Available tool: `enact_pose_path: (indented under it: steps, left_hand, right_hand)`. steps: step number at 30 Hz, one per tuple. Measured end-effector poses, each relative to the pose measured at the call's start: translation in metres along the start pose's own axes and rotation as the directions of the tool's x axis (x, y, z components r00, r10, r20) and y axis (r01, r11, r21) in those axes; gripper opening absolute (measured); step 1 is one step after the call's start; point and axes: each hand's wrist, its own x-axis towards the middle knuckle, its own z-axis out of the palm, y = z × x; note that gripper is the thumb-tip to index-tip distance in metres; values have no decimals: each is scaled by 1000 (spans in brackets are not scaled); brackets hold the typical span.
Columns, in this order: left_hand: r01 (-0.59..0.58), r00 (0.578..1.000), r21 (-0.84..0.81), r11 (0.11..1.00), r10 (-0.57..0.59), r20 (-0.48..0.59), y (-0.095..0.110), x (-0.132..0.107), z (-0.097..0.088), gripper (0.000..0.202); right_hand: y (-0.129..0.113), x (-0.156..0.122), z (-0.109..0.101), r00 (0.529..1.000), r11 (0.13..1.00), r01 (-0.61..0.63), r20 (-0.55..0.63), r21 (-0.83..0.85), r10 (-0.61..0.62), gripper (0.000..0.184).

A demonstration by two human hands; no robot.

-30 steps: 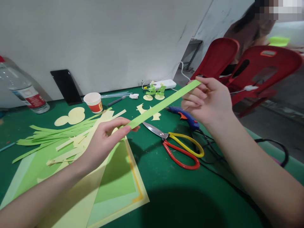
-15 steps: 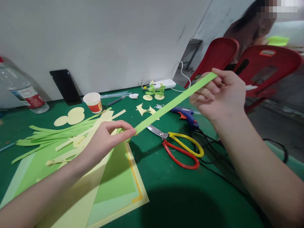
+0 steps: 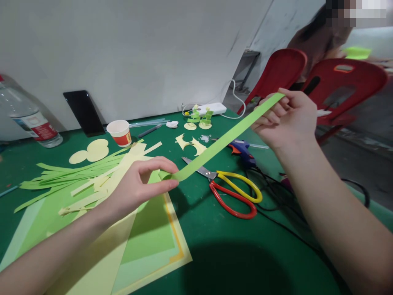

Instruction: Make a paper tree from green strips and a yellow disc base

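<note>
A long light-green paper strip (image 3: pixel 229 138) slants up to the right between my two hands. My right hand (image 3: pixel 290 112) pinches its upper end between thumb and curled fingers. At the lower end, my left hand (image 3: pixel 147 180) holds the strip loosely, thumb and index finger slightly apart around it. A curled bit of the strip shows inside that hand. Below the strip lie scissors (image 3: pixel 208 173) with one yellow and one red handle, blades partly under it. Green and cream paper sheets (image 3: pixel 153 229) are stacked under my left hand, with loose green strips (image 3: pixel 67 174) beside them.
A blue glue gun (image 3: pixel 242 152) with a black cable lies right of the scissors. Behind stand a paper cup (image 3: pixel 119 133), a phone (image 3: pixel 83 112), a bottle (image 3: pixel 33 119), small paper plants (image 3: pixel 195 116) and a white power strip (image 3: pixel 211 109). Red chairs (image 3: pixel 344 86) and a person are at right.
My left thumb and index finger have parted a little, and the strip's curled lower end now shows. My right hand has shifted slightly right with the upper end.
</note>
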Motion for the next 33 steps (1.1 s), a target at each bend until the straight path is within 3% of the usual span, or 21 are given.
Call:
enact_pose_path:
  steps: [5, 7, 10, 13, 16, 19, 24, 28, 33]
  left_hand:
    - [-185, 980, -32, 982, 187, 73, 1, -4, 2, 16]
    - [-221, 974, 1, 975, 220, 51, 2, -5, 3, 16]
    - [-240, 965, 28, 970, 242, -106, 1, -4, 4, 11]
    - [-216, 929, -7, 976, 203, -309, -2, -2, 3, 8]
    - [-177, 903, -64, 982, 137, -407, -4, 2, 1, 6]
    - [-156, 917, -158, 975, 84, -390, -4, 5, 0, 6]
    - [-126, 968, -407, 904, 24, -248, 1, 3, 0, 14]
    - [-187, 964, -386, 904, 94, -249, 6, 2, -2, 33]
    - [-171, 937, -320, 932, 53, -346, -1, 10, -5, 45]
  right_hand:
    - [4, 8, -10, 999, 998, 38, 21, -42, -37, 40]
    - [4, 9, -11, 998, 997, 55, 24, -45, -54, 40]
    - [3, 8, -12, 996, 996, 81, 28, -39, -80, 39]
    - [3, 8, -13, 991, 991, 132, 28, -24, -131, 40]
    - [6, 9, -15, 980, 981, 195, 30, -9, -194, 42]
    - [9, 11, -17, 975, 976, 217, 47, -16, -216, 42]
    - [12, 12, -18, 968, 967, 243, 75, -74, -238, 41]
    - [10, 10, -13, 957, 944, 286, 102, -166, -272, 39]
    - [10, -3, 4, 953, 859, 296, 190, -417, -236, 33]
